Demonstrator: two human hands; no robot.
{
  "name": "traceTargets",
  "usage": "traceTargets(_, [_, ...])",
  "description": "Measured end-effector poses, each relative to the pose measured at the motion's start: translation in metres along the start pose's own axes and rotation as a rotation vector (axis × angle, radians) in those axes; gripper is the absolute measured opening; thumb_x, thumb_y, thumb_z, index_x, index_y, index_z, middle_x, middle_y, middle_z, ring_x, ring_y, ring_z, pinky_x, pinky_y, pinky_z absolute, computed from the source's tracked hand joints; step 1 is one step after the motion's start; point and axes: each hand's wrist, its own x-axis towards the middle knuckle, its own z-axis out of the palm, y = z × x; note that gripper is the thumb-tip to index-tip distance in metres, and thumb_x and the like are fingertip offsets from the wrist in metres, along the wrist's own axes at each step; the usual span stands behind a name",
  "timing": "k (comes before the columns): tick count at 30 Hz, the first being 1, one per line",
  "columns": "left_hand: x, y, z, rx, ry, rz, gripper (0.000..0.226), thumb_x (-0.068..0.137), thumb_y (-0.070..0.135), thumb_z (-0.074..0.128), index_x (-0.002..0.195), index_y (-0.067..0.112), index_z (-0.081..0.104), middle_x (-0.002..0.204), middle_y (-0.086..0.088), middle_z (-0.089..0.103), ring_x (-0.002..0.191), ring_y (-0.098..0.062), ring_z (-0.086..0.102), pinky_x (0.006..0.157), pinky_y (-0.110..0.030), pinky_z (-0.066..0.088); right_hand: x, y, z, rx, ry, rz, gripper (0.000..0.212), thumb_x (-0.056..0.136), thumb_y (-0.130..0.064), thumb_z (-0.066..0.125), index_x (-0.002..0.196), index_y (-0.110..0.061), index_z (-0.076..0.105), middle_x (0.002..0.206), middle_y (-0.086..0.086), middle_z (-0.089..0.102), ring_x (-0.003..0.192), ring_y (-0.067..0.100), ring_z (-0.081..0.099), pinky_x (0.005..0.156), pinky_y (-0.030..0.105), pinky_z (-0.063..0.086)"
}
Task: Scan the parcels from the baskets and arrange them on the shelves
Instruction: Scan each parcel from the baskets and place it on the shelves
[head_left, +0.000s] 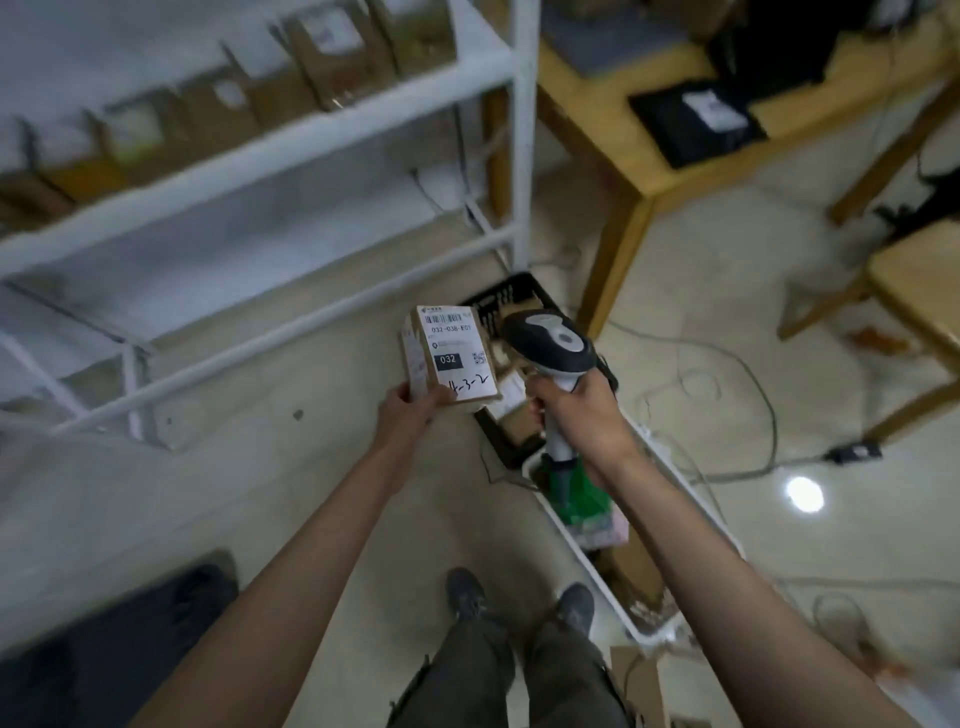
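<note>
We are pinching one small cardboard parcel by its lower edge with the left hand, label up, at the centre of the frame, while the right hand is gripping one handheld barcode scanner just beside it. Below them we are seeing two baskets: a black crate and a white basket, both holding parcels. The thin pinch could be letting the parcel tip or drop. The white shelving, upper left, is holding blurred boxes we cannot count.

Two hands, one held parcel, one scanner, two baskets, one shelf rack.
</note>
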Motion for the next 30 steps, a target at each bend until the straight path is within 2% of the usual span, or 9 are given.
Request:
traceTargets(3, [-0.012,0.044,-0.053,-0.057,0.039,0.113,0.047,0.082,0.014,0.077,0.127,0.012,0.064,0.117,0.000,0.073,0.104,-0.014,0.068,0.074,-0.018,0.050,-0.011,-0.055,0.043,-0.052,-0.096,-0.138,0.008,0.093,-0.001,0.062,0.088,-0.005,0.066,0.077,0.012,0.067,0.068,0.020,0.061,0.072,0.044,0.056])
traceTargets(7, [-0.030,0.081,-0.112,-0.083,0.094,0.243,0.064,0.076,0.012,0.082,0.135,0.012,0.059,0.127,-0.002,0.068,0.115,-0.017,0.063,0.081,-0.022,0.044,-0.031,-0.106,0.089,-0.045,-0.253,-0.256,0.013,0.094,-0.004,0.064,0.096,-0.016,0.066,0.088,0.011,0.070,0.070,0.012,0.064,0.063,0.023,0.057])
traceTargets(12, [-0.051,0.112,-0.154,-0.128,0.214,0.362,0.080,0.067,0.013,0.090,0.137,0.017,0.052,0.123,0.007,0.064,0.102,-0.005,0.063,0.074,-0.020,0.045,-0.040,-0.142,0.126,-0.100,-0.387,-0.332,0.014,0.094,-0.006,0.066,0.104,-0.016,0.066,0.095,0.011,0.070,0.078,0.012,0.068,0.059,0.016,0.054])
traceTargets(15, [-0.056,0.130,-0.168,-0.147,0.271,0.427,0.082,0.064,0.014,0.092,0.135,0.020,0.052,0.121,0.008,0.064,0.100,-0.007,0.067,0.073,-0.021,0.049,-0.038,-0.159,0.142,-0.127,-0.449,-0.400,0.020,0.093,-0.002,0.065,0.097,-0.022,0.064,0.090,0.006,0.067,0.072,0.005,0.066,0.061,0.026,0.061])
traceTargets(18, [-0.057,0.144,-0.173,-0.162,0.304,0.489,0.082,0.061,0.013,0.094,0.132,0.025,0.053,0.116,0.014,0.064,0.096,-0.005,0.068,0.069,-0.016,0.050,-0.033,-0.173,0.151,-0.120,-0.521,-0.419,0.020,0.094,-0.001,0.065,0.100,-0.020,0.063,0.089,0.004,0.065,0.080,0.017,0.064,0.072,0.041,0.064])
traceTargets(20, [-0.057,0.150,-0.173,-0.169,0.309,0.523,0.079,0.061,0.011,0.094,0.128,0.028,0.055,0.114,0.016,0.064,0.094,-0.004,0.070,0.067,-0.014,0.051,-0.030,-0.180,0.154,-0.109,-0.549,-0.436,0.020,0.094,0.000,0.065,0.098,-0.019,0.064,0.086,0.004,0.064,0.080,0.018,0.063,0.071,0.042,0.064])
traceTargets(24, [-0.053,0.161,-0.171,-0.164,0.319,0.565,0.065,0.064,0.009,0.092,0.107,0.044,0.057,0.111,0.017,0.065,0.097,-0.008,0.069,0.063,-0.012,0.052,-0.020,-0.192,0.154,-0.102,-0.576,-0.470,0.018,0.095,-0.001,0.065,0.101,-0.017,0.064,0.086,0.004,0.064,0.072,0.007,0.064,0.066,0.036,0.064])
traceTargets(26, [-0.050,0.165,-0.168,-0.165,0.324,0.573,0.066,0.066,0.010,0.091,0.111,0.043,0.055,0.116,0.015,0.062,0.105,-0.011,0.064,0.068,-0.016,0.049,-0.014,-0.196,0.151,-0.110,-0.595,-0.475,0.016,0.095,-0.003,0.065,0.105,-0.016,0.063,0.089,0.005,0.064,0.072,0.007,0.064,0.067,0.038,0.064])
traceTargets(30, [-0.038,0.176,-0.163,-0.181,0.327,0.564,0.085,0.068,0.009,0.090,0.136,0.027,0.044,0.130,0.003,0.054,0.117,-0.020,0.058,0.073,-0.020,0.046,0.001,-0.204,0.144,-0.088,-0.603,-0.460,0.016,0.095,-0.004,0.066,0.107,-0.013,0.064,0.092,0.007,0.064,0.080,0.015,0.065,0.066,0.040,0.064])
